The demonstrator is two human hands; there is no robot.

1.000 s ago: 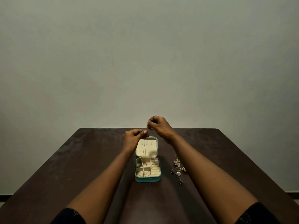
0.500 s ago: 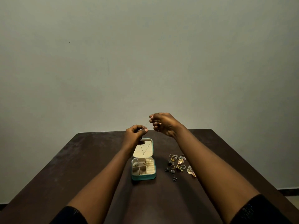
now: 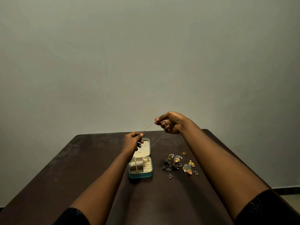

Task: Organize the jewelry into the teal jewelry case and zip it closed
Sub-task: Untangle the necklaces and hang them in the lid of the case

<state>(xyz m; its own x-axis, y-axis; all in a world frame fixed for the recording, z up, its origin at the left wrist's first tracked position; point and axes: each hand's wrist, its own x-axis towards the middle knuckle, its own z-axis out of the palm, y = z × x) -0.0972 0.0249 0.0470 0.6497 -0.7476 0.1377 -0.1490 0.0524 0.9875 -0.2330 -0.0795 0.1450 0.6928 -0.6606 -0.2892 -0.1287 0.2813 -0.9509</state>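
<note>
The teal jewelry case (image 3: 140, 175) lies open on the dark table (image 3: 81, 168), its cream lid raised and its cream compartments holding a few small pieces. A thin chain (image 3: 148, 127) is stretched between my hands above the lid. My left hand (image 3: 132, 142) pinches its lower end just over the lid. Higher and to the right, my right hand (image 3: 170, 122) pinches the other end. A second strand of the chain slants down from my right hand toward the lid. A pile of loose jewelry (image 3: 178, 164), gold and silver rings and earrings, lies right of the case.
A plain grey-green wall (image 3: 146, 54) stands behind the table's far edge. The table's right edge runs just past my right forearm, with floor beyond at the lower right.
My hands have drawn apart, the right one rising and going right, so the chain is pulled longer between them. The view has shifted, showing more of the jewelry pile.
</note>
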